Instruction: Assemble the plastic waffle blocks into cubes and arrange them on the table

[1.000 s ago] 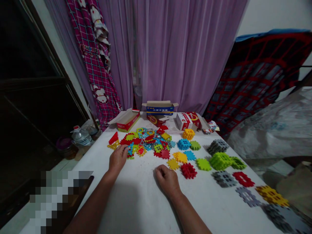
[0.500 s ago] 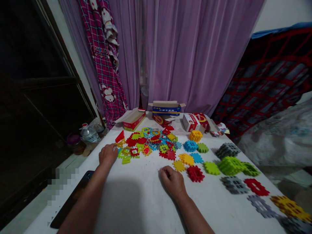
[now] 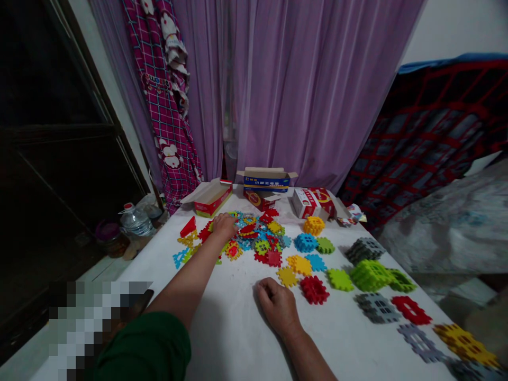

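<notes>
My left hand point(image 3: 224, 226) reaches onto the back left of a mixed pile of colourful notched plastic pieces point(image 3: 254, 233); its fingertips are among the pieces and too small to make out. On the white table, my right hand point(image 3: 275, 300) rests with its fingers curled in, and nothing shows in it. Close to its right are a red stack point(image 3: 314, 290) and a yellow piece point(image 3: 287, 276). Farther right sit a light green stack point(image 3: 371, 275), a grey stack point(image 3: 377, 308) and a blue stack point(image 3: 305, 242).
Open cardboard boxes stand along the back: a red one point(image 3: 214, 198), a blue one point(image 3: 265, 181) and a red and white one point(image 3: 307, 203). A dark phone point(image 3: 138, 306) lies at the left edge. Purple curtains point(image 3: 293, 95) hang behind the table.
My left hand has moved right and forward from the pile's left edge onto the pile, uncovering light blue pieces. The view has shifted slightly. My right hand stays on the table.
</notes>
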The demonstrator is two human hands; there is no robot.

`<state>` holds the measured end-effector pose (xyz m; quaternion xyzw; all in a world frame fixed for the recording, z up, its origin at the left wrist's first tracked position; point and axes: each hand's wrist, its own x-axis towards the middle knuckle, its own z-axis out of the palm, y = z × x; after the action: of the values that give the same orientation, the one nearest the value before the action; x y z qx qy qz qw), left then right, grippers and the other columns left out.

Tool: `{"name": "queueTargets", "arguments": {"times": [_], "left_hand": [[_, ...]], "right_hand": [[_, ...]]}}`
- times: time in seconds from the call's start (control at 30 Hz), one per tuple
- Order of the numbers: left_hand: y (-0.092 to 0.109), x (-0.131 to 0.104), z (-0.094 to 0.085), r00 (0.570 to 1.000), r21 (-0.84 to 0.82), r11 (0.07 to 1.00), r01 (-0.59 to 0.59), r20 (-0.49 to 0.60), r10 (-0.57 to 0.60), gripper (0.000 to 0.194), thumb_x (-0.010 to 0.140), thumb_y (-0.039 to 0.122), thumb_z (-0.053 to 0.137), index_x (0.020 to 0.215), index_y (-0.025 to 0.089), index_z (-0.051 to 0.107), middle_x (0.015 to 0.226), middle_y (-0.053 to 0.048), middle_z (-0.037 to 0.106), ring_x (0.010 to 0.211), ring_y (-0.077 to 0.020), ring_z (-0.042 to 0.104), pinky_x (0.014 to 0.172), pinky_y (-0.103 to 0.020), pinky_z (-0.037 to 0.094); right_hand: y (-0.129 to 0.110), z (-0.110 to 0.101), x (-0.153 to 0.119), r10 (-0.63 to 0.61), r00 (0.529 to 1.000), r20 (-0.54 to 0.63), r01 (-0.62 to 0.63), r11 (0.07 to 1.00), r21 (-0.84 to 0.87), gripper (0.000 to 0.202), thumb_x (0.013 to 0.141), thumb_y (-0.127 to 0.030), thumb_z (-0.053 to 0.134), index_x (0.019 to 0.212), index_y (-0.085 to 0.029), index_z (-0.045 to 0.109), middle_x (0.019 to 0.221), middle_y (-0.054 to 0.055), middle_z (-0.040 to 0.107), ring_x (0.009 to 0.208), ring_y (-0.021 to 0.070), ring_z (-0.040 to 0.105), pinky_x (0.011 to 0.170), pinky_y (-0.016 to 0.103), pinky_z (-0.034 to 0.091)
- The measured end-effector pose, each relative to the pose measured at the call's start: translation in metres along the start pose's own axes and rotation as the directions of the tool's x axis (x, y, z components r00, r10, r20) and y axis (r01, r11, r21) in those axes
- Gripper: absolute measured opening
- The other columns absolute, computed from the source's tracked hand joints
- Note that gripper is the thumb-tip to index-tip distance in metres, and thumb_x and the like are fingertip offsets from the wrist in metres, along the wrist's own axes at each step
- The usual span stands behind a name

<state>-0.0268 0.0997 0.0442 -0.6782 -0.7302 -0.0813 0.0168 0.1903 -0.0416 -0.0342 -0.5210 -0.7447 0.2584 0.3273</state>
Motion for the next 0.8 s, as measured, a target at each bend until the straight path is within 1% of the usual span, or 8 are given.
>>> {"name": "queueTargets", "arguments": {"times": [0.1,0.2,0.3,0.37,0.43,0.53,0.7,0.8], "left_hand": [[0.006,0.009,0.008,0.999,0.021,1.0,-0.007,0.04,0.006,0.033,0.077,0.025,0.066,0.109,0.023,0.071,0.122,-0.015,0.063,0.117,-0.0329,0.053,0.1,-0.046,0.038],[0.008,0.011,0.011,0.998,0.035,0.999,-0.022,0.054,0.02,0.025,0.079,0.019,0.062,0.103,0.02,0.071,0.119,-0.015,0.063,0.115,-0.0316,0.055,0.098,-0.045,0.039],[0.006,0.007,0.006,0.998,0.028,0.998,-0.053,0.04,0.052,0.027,0.085,0.023,0.056,0.109,0.02,0.067,0.118,-0.014,0.063,0.113,-0.0284,0.057,0.096,-0.04,0.041],[-0.001,0.0,-0.002,0.997,0.021,0.997,-0.07,0.018,0.07,0.03,0.089,0.028,0.052,0.116,0.02,0.063,0.12,-0.013,0.062,0.114,-0.0266,0.057,0.096,-0.037,0.042],[-0.014,-0.013,-0.011,0.997,0.005,0.997,-0.073,-0.037,0.073,0.032,0.091,0.032,0.049,0.119,0.021,0.06,0.121,-0.011,0.061,0.115,-0.0249,0.056,0.096,-0.035,0.042],[-0.044,-0.04,-0.023,0.991,-0.016,0.998,-0.06,-0.124,0.057,0.031,0.092,0.035,0.048,0.118,0.022,0.059,0.122,-0.009,0.062,0.115,-0.0237,0.056,0.096,-0.034,0.041],[-0.095,-0.087,-0.03,0.999,0.026,0.999,0.041,-0.033,-0.04,0.028,0.088,0.034,0.053,0.112,0.025,0.063,0.118,-0.008,0.067,0.114,-0.0268,0.058,0.096,-0.039,0.039],[-0.109,-0.105,-0.026,0.997,0.011,0.997,0.076,-0.035,-0.075,0.027,0.085,0.034,0.056,0.11,0.027,0.065,0.117,-0.007,0.068,0.114,-0.0274,0.057,0.096,-0.04,0.039]], "right_hand": [[-0.001,0.0,0.0,0.011,1.0,-0.001,-0.011,1.0,0.005,0.027,0.086,-0.037,0.046,0.075,-0.022,0.066,0.06,-0.001,0.064,0.057,0.0138,0.06,0.057,0.022,0.036],[-0.004,-0.001,0.0,0.015,1.0,-0.022,-0.015,1.0,0.008,0.027,0.086,-0.036,0.046,0.075,-0.022,0.066,0.059,-0.001,0.063,0.055,0.0131,0.058,0.057,0.022,0.036],[-0.006,-0.001,0.0,0.014,0.999,-0.038,-0.013,1.0,0.013,0.026,0.085,-0.035,0.047,0.074,-0.022,0.067,0.058,-0.002,0.062,0.053,0.0124,0.056,0.055,0.022,0.035],[-0.005,-0.001,0.0,0.013,0.999,-0.041,-0.012,1.0,0.013,0.026,0.085,-0.035,0.047,0.074,-0.022,0.067,0.057,-0.002,0.062,0.053,0.0123,0.056,0.054,0.022,0.034],[-0.003,0.0,0.0,0.009,0.999,-0.036,-0.009,1.0,0.015,0.027,0.085,-0.036,0.047,0.075,-0.022,0.067,0.058,-0.002,0.063,0.054,0.0125,0.056,0.055,0.022,0.035],[0.0,0.0,0.0,-0.001,1.0,-0.017,0.001,1.0,0.02,0.027,0.085,-0.036,0.047,0.076,-0.022,0.068,0.06,-0.001,0.064,0.056,0.0132,0.059,0.055,0.022,0.036],[-0.004,-0.002,-0.001,-0.004,1.0,-0.021,0.005,1.0,0.01,0.029,0.086,-0.038,0.045,0.076,-0.022,0.067,0.063,0.0,0.067,0.059,0.0146,0.06,0.057,0.023,0.037],[-0.005,-0.002,-0.003,-0.011,1.0,-0.027,0.011,1.0,-0.004,0.032,0.086,-0.04,0.043,0.077,-0.022,0.067,0.063,0.001,0.067,0.059,0.0153,0.06,0.058,0.024,0.037]]}}
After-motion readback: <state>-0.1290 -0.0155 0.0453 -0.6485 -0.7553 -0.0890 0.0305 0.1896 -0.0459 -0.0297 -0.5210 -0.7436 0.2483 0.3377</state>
